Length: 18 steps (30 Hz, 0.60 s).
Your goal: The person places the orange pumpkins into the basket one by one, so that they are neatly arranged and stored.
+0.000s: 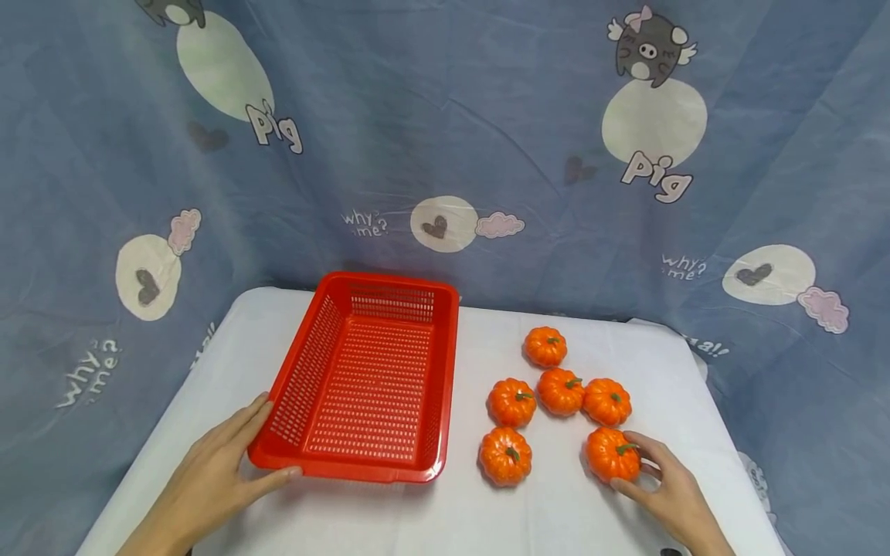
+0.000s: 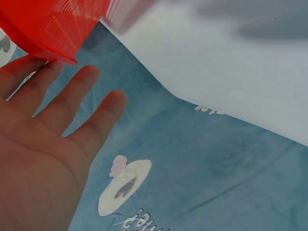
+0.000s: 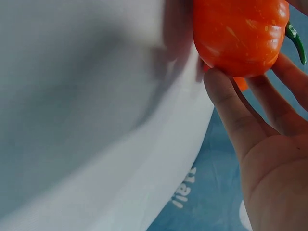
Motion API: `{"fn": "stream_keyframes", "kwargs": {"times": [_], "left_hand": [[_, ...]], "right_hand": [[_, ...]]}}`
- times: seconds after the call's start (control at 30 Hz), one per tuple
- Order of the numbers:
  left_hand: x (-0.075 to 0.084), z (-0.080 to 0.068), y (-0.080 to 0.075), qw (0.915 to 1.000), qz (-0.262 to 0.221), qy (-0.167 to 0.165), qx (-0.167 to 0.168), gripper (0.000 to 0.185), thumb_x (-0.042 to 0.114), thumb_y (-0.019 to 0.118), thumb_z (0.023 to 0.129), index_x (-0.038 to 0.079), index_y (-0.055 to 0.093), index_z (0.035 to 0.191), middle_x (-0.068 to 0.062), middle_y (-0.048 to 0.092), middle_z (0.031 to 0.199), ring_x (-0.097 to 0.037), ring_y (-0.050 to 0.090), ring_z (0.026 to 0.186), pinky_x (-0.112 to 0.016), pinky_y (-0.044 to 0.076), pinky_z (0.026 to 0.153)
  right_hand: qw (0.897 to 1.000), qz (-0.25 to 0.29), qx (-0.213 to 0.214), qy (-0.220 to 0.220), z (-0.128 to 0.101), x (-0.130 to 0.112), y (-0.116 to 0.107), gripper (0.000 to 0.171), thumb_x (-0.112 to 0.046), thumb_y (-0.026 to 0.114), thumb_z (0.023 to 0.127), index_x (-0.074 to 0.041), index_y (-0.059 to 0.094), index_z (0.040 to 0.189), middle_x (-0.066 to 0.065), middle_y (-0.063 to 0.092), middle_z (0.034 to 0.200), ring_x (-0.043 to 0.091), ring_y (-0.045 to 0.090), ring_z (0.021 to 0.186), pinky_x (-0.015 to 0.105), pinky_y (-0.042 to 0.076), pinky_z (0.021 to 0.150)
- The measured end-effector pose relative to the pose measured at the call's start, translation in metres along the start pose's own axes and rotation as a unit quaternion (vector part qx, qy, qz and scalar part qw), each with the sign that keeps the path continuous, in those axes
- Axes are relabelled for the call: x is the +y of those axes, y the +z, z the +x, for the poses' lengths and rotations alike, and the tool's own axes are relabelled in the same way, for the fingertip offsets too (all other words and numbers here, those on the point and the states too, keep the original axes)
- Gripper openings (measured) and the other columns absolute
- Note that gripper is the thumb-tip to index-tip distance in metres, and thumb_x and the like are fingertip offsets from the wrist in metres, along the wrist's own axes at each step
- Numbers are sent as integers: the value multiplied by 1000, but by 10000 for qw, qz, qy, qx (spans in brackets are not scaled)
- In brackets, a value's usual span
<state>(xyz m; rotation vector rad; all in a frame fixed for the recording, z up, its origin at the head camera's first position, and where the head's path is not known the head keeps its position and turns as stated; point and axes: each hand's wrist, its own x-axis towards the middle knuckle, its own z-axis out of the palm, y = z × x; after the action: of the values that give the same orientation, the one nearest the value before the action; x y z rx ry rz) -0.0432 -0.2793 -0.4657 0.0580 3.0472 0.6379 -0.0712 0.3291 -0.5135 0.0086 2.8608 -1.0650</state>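
Note:
A red plastic basket [image 1: 371, 378] with slotted walls is on the left of the white-covered table, with nothing in it. My left hand [image 1: 215, 471] holds its near left corner, thumb at the front rim and fingers along the side. In the left wrist view, fingertips touch the basket's red rim [image 2: 53, 55], and the outer fingers stretch past it. On the right, my right hand [image 1: 670, 490] grips a small orange pumpkin [image 1: 612, 455] with a green stem, thumb on the near side and fingers on the far side. The right wrist view shows this pumpkin [image 3: 240, 36] close up.
Several more small pumpkins lie between the basket and my right hand, among them a near one [image 1: 505, 457] and a far one [image 1: 545, 347]. The white tablecloth [image 1: 389, 517] lies under everything. A blue printed curtain [image 1: 445, 154] hangs behind and around the table.

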Motion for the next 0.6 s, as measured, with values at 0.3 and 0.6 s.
{"fn": "stream_keyframes", "kwargs": {"times": [0.3,0.6], "left_hand": [[-1,-2,1,9999,-67,-94,-105,123,85,64,73,0,34,157,-19,32,162,-49,38,137,-76,33,103],[0,0,3,9994,-200,-200,-221,124,85,63,73,4,27,160,-18,29,164,-50,37,138,-75,33,103]], "right_hand": [[9971,153,210,-716,8,-19,-1,79,-29,92,74,-8,55,141,14,57,138,36,60,119,41,58,91],[9908,191,471,-1257,20,-39,5,80,-21,95,71,-8,56,139,6,59,135,25,61,114,21,56,89]]}}
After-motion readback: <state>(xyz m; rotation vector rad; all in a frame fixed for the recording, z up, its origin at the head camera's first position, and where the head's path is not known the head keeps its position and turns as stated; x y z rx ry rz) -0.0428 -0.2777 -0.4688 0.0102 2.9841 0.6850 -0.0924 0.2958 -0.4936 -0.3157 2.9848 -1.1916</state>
